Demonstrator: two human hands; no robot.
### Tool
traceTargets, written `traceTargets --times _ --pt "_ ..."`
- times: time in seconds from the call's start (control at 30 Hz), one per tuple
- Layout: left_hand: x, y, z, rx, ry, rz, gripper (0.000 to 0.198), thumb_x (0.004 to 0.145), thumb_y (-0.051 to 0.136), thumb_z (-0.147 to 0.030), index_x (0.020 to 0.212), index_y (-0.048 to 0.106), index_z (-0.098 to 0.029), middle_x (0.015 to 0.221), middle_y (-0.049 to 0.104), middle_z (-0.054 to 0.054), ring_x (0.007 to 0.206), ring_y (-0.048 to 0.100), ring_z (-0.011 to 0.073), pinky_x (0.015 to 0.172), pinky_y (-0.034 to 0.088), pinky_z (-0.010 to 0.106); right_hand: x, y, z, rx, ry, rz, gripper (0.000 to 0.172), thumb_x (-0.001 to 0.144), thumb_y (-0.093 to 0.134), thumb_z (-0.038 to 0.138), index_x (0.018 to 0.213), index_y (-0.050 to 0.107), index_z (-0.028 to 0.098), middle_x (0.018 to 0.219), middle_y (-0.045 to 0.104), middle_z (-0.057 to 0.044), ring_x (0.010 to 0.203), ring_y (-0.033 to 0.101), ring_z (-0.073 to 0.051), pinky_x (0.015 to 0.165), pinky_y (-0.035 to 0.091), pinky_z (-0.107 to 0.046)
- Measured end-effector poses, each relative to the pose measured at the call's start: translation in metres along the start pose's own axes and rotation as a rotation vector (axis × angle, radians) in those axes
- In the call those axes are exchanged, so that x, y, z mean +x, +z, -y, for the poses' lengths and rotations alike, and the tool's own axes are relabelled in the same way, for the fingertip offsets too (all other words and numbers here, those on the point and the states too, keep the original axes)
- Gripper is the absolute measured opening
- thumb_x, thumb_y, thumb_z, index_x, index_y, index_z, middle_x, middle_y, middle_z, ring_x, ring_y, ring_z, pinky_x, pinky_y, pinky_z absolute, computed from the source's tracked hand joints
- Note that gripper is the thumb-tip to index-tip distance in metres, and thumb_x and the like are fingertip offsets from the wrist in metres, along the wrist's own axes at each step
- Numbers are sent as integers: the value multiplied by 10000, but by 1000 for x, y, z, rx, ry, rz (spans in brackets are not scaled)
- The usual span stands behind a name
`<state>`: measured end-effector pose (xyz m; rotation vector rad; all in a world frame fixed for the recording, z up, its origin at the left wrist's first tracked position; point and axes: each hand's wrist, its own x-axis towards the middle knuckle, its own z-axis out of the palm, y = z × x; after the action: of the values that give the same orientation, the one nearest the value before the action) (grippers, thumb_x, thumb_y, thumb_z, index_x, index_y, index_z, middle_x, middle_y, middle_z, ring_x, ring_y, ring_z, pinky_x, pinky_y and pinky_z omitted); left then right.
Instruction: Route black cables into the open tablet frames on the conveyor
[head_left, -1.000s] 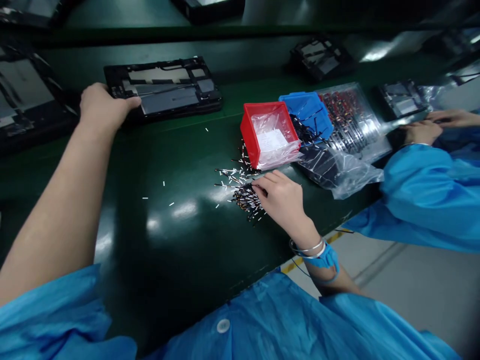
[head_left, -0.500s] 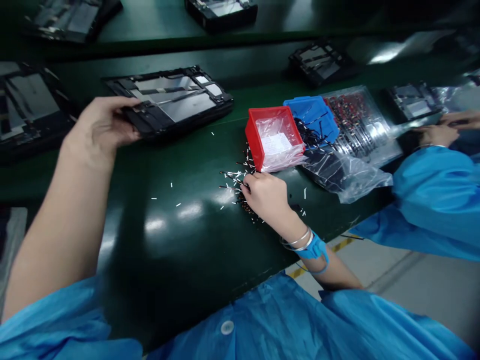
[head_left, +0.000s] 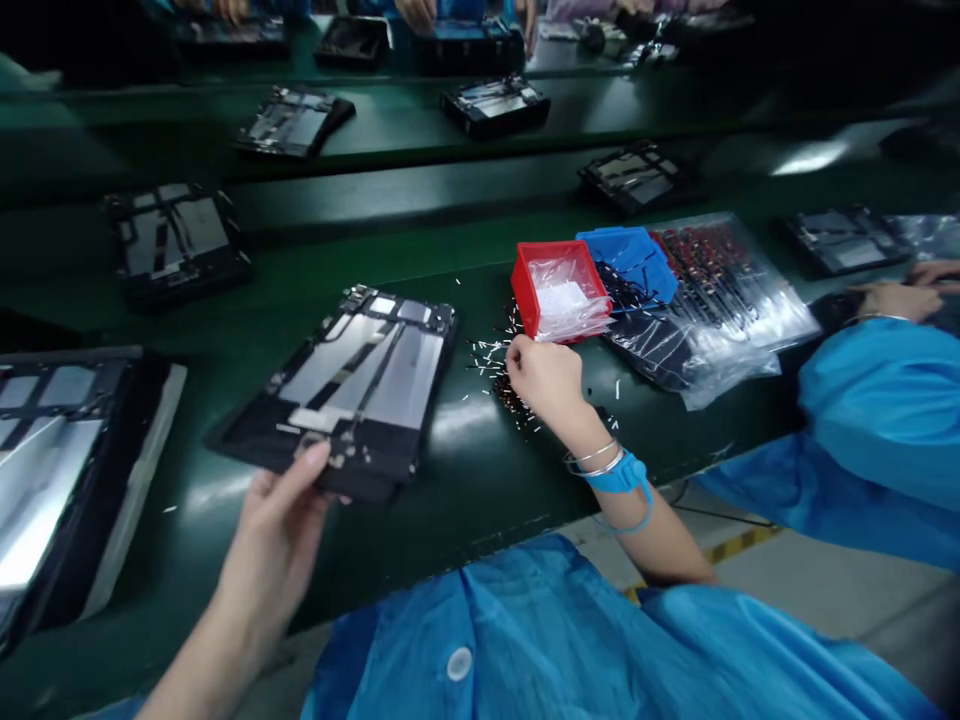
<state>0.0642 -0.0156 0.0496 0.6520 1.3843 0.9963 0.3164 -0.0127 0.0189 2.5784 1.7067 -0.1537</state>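
My left hand [head_left: 281, 530] grips the near edge of an opened tablet [head_left: 367, 375], its thumb on top and the other fingers underneath. Silver panels and dark ribbon strips show inside the tablet's black frame, which is tilted above the green bench. My right hand [head_left: 551, 385] is closed at a pile of short black leads with white bits [head_left: 491, 358], just in front of a red bin [head_left: 527, 300]. Whatever its fingertips hold is hidden from view. A blue band and metal bangles circle that wrist.
Plastic bags and a white slip fill the red bin. Beside it sit a blue bin [head_left: 649, 255] of black leads and a clear bag [head_left: 739, 290] of cables. More opened tablets lie left [head_left: 176, 240] and behind [head_left: 634, 178]. A co-worker's hand [head_left: 896, 300] is at right.
My left hand has brought the tablet nearer and turned it. My right hand stays at the pile of leads. The view has tilted up, showing more of the far bench.
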Motion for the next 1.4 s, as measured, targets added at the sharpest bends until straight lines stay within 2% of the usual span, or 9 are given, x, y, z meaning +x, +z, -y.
traceTargets --times 0.17,0.3,0.43,0.6,0.77,1.0,1.23,1.33,1.4 --pt "-60 -37 66 -75 -252 103 318 574 869 -343 753 684 -156 801 699 45 707 662 199 504 547 234 -8 2 -13 133 38 -142 194 862 505 218 909 693 211 809 730 -57 775 674 -221 586 307 -273" --pt "-76 -49 90 12 -524 562 426 668 817 -400 996 726 -144 1085 694 153 1070 638 301 657 563 273 -21 6 -25 312 -33 -341 117 806 574 212 812 688 188 654 681 -14 660 644 -172 596 374 -253" --pt "-58 -44 64 203 -476 1013 287 824 677 -386 982 744 -155 1024 714 142 942 687 227 711 533 242 -44 1 -23 396 -460 -578 143 832 541 140 788 676 153 678 690 -26 638 622 -137 603 434 -243" --pt "-14 8 23 141 -89 809 292 820 663 -403 945 658 -139 770 703 88 566 636 132 401 402 152 -68 -11 -1 334 -880 -712 125 826 560 53 812 658 129 741 705 -50 689 608 -149 618 476 -264" --pt "13 50 14 164 -122 1027 363 734 723 -418 882 577 -121 693 691 80 461 607 130 327 350 143 -67 -16 12 354 -939 -811 117 807 594 39 870 651 120 757 708 -71 669 591 -160 581 498 -283" --pt "23 54 14 276 147 919 80 811 576 -161 849 630 -118 648 659 20 499 604 93 431 419 144 -56 -15 18 511 -778 -745 107 811 608 50 832 634 151 792 726 -66 703 643 -162 624 533 -298" --pt "37 50 15 540 463 886 211 838 521 -64 908 702 -146 700 670 5 543 590 87 593 484 202 -51 -16 29 518 -787 -636 99 806 606 73 782 632 165 759 717 -47 669 637 -149 605 525 -278" --pt "44 50 15 507 342 898 252 852 496 -63 1009 680 -134 739 683 29 585 636 109 536 479 190 -32 -19 13 445 -712 -713 103 802 597 92 759 639 175 723 708 -41 649 636 -153 596 507 -278" --pt "50 51 14 426 170 866 289 861 466 -61 1098 625 -104 784 691 61 606 667 134 450 460 175 -11 -21 -7 332 -514 -841 103 808 590 126 751 659 176 660 688 -40 604 623 -166 575 482 -298"
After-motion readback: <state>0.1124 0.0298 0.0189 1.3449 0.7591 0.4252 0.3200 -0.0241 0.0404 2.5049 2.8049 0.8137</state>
